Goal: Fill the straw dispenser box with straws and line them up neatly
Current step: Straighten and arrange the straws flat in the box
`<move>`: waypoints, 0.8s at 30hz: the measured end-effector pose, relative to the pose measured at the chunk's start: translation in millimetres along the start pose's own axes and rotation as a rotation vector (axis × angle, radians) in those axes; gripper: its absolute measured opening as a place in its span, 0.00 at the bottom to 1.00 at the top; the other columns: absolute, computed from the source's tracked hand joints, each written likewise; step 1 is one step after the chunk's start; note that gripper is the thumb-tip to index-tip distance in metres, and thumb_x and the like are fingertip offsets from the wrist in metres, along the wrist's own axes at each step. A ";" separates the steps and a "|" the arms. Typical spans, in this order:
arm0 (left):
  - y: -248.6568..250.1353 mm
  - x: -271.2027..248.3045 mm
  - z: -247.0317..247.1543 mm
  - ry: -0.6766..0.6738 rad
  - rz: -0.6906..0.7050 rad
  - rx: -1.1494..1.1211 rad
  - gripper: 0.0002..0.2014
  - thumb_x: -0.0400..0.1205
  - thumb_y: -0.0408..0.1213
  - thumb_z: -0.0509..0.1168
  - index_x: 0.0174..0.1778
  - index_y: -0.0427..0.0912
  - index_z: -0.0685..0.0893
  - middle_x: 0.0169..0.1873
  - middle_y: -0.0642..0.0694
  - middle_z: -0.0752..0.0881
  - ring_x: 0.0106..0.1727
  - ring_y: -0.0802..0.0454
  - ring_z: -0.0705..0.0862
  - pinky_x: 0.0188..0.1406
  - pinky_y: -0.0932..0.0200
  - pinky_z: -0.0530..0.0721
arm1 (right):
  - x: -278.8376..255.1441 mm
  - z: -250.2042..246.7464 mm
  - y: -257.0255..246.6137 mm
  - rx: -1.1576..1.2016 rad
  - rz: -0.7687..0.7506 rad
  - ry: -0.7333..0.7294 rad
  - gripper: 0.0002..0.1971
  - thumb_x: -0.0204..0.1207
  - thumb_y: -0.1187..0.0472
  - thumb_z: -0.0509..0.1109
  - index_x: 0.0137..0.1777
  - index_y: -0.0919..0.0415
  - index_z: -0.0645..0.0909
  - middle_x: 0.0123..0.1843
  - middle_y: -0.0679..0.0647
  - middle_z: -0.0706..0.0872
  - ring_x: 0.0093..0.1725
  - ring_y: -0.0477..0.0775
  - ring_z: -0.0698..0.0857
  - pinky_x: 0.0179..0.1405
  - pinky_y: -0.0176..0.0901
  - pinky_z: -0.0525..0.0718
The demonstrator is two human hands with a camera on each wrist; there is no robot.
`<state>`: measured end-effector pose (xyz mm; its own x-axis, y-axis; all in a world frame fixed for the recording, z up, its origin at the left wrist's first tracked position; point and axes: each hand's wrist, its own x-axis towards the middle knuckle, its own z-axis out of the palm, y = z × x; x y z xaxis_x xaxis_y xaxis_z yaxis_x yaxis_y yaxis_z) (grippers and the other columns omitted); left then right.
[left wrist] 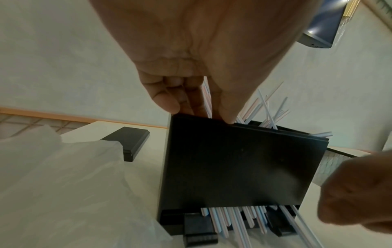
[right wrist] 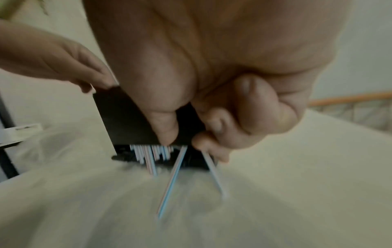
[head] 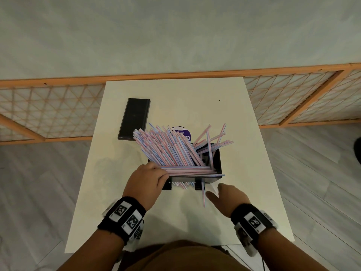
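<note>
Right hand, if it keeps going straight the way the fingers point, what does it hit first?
Probably the loose straw sticking out of the slot at the foot of the dispenser box; the right hand points that way, though depth is unclear.

- Lighting's pretty dim and flat on my feed, soft shadows on the table [head: 125, 192].
- Right wrist view is smeared with motion blur.
- Head cam bends hard at the edges.

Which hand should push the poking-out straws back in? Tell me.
Probably the right hand: it hovers by the straws jutting from the box's bottom slot. The left hand is busy gripping the box's top edge, steadying it.
</note>
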<state>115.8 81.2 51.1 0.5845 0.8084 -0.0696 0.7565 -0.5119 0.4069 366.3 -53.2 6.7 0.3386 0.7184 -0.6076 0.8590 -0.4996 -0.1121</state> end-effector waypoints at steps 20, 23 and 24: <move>1.1 2.1 2.4 -0.003 -0.009 0.056 0.10 0.88 0.47 0.63 0.47 0.54 0.89 0.44 0.53 0.86 0.43 0.48 0.79 0.43 0.52 0.83 | -35.4 50.4 48.8 -0.130 -0.086 -0.351 0.16 0.82 0.53 0.60 0.59 0.56 0.86 0.48 0.52 0.84 0.47 0.58 0.83 0.50 0.44 0.82; 1.2 0.0 0.6 -0.015 -0.029 -0.003 0.10 0.88 0.47 0.63 0.50 0.54 0.89 0.46 0.54 0.85 0.45 0.49 0.79 0.46 0.53 0.83 | -67.8 20.3 52.6 -0.175 -0.198 -0.364 0.15 0.82 0.52 0.59 0.58 0.53 0.85 0.50 0.51 0.87 0.50 0.58 0.86 0.54 0.47 0.85; 1.3 -1.0 -1.0 -0.011 -0.048 -0.057 0.10 0.88 0.48 0.62 0.51 0.53 0.89 0.46 0.54 0.85 0.47 0.50 0.80 0.47 0.53 0.84 | -77.6 7.2 51.6 -0.158 -0.246 -0.327 0.14 0.82 0.50 0.58 0.56 0.51 0.84 0.49 0.49 0.87 0.50 0.55 0.87 0.53 0.47 0.85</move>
<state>115.8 80.0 52.6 0.5517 0.8280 -0.1002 0.7658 -0.4553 0.4541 381.5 -138.2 42.4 -0.0008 0.6033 -0.7975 0.9558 -0.2341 -0.1780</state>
